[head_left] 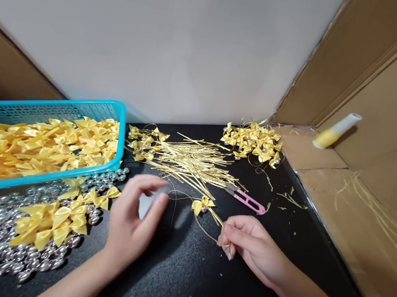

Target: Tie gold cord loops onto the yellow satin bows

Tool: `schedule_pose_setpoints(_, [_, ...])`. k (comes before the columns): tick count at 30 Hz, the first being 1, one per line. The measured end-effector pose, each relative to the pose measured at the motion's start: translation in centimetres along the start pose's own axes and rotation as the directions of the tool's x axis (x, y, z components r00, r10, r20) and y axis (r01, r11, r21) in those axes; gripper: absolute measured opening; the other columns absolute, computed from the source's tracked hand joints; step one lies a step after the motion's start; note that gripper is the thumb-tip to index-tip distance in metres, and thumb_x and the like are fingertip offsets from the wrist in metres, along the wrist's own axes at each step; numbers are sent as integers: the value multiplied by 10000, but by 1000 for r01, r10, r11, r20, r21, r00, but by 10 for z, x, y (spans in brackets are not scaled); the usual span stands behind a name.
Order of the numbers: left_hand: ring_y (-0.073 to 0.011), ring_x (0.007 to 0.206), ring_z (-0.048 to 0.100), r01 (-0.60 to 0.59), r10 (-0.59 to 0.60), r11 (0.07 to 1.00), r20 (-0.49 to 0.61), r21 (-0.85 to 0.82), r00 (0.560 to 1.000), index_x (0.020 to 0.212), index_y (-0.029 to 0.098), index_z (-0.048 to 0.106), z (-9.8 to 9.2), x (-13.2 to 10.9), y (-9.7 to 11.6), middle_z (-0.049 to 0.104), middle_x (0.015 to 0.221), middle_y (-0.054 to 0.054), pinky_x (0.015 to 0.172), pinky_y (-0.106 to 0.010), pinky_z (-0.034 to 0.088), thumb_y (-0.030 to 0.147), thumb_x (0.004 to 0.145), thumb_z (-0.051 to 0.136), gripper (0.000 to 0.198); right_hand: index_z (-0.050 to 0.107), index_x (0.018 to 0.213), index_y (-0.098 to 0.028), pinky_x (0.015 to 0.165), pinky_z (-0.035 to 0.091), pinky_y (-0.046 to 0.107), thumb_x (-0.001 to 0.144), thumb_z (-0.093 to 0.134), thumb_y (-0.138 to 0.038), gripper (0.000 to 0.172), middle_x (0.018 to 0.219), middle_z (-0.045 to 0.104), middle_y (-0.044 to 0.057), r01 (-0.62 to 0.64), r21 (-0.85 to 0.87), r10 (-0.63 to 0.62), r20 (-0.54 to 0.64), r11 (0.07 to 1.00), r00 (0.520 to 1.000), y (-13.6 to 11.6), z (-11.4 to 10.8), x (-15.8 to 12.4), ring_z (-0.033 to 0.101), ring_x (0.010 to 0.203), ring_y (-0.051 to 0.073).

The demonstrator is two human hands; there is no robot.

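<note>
My right hand (pixel 246 239) pinches gold strips that run down from a small yellow ribbon bow (pixel 202 204) with a silver bead at its middle. A thin gold cord loops below the bow toward my right fingertips, and another length curves left toward my other hand. My left hand (pixel 137 209) is raised just left of the bow, its thumb and fingers curved and apart with nothing visible between them. Beyond the bow lies a heap of gold strips (pixel 196 161). Pink thread snips (pixel 249 200) rest at its right end.
A turquoise basket (pixel 122 140) of yellow bows stands at left. Silver beads (pixel 22 255) and loose bows (pixel 58 221) spread before it. Beaded bows (pixel 253 142) are piled at the back right. A yellow-and-white cone (pixel 335 132) stands on cardboard. Walls close in the black tabletop (pixel 183 279).
</note>
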State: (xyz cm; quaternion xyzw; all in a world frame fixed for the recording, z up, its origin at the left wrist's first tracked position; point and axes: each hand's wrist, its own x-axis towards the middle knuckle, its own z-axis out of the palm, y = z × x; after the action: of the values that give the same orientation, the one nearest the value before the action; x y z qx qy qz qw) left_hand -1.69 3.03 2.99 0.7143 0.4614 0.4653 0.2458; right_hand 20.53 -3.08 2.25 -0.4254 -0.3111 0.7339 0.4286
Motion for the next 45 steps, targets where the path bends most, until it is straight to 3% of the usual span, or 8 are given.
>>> schedule_pose_setpoints(2, [-206,980,588,-60,97,986,239,-157,966,1049,259,605,7,-15,19,634,1019,-36,868,-341,475,129,863,591,228,662,634,-140,543,353,243,733,756,-457,345,565,580,-7,5,-4,-5,-6,1000,1000,1,0,0,460,521,89])
schedule_pose_setpoints(6, [-206,1052,603,230,-18,912,526,-341,850,1205,268,546,25,-38,44,618,1154,-69,923,-352,507,156,903,561,322,693,657,-136,532,306,235,741,754,-453,333,523,529,-30,44,-50,-46,-27,998,999,2,2,-1,410,508,77])
schedule_pose_setpoints(12, [-149,689,555,425,-168,869,658,-253,734,957,217,606,33,-39,41,608,771,-11,632,-259,462,277,942,522,105,705,642,-137,522,255,246,744,730,-505,382,491,454,-48,56,-145,-63,-44,988,997,1,9,0,335,504,79])
schedule_pose_setpoints(22, [-84,498,216,621,-306,747,706,-238,638,760,161,577,32,-34,40,321,563,75,451,-215,166,431,918,528,316,621,599,-144,525,266,241,688,754,-541,428,517,463,-41,40,-163,-51,-64,986,997,-1,12,1,363,521,89])
schedule_pose_setpoints(33, [-84,501,210,652,-340,684,648,-326,682,648,154,584,30,-36,31,318,521,72,466,-213,170,538,822,619,423,690,969,-230,845,407,308,707,780,-219,277,977,554,27,391,-477,-412,64,787,909,3,2,-5,513,921,173])
schedule_pose_setpoints(37, [-83,500,208,663,-348,657,636,-358,688,680,151,618,29,-37,29,341,526,67,464,-212,164,550,811,629,421,631,1149,-286,798,459,293,720,790,-267,458,955,578,11,275,-233,-302,-90,933,949,10,7,-6,547,857,145])
schedule_pose_setpoints(41, [-83,492,230,638,-326,672,622,-377,712,685,150,638,31,-37,30,337,509,69,469,-213,185,518,824,630,394,724,936,-222,764,487,268,800,726,-384,212,853,656,26,115,6,-114,-74,993,991,15,17,-9,598,789,130])
schedule_pose_setpoints(45, [-81,481,214,631,-319,688,632,-358,706,668,152,623,32,-36,31,299,498,78,456,-212,179,473,837,628,362,718,733,-204,737,493,230,816,717,-328,149,811,657,15,252,-84,-262,-138,964,955,16,22,-11,606,776,122])
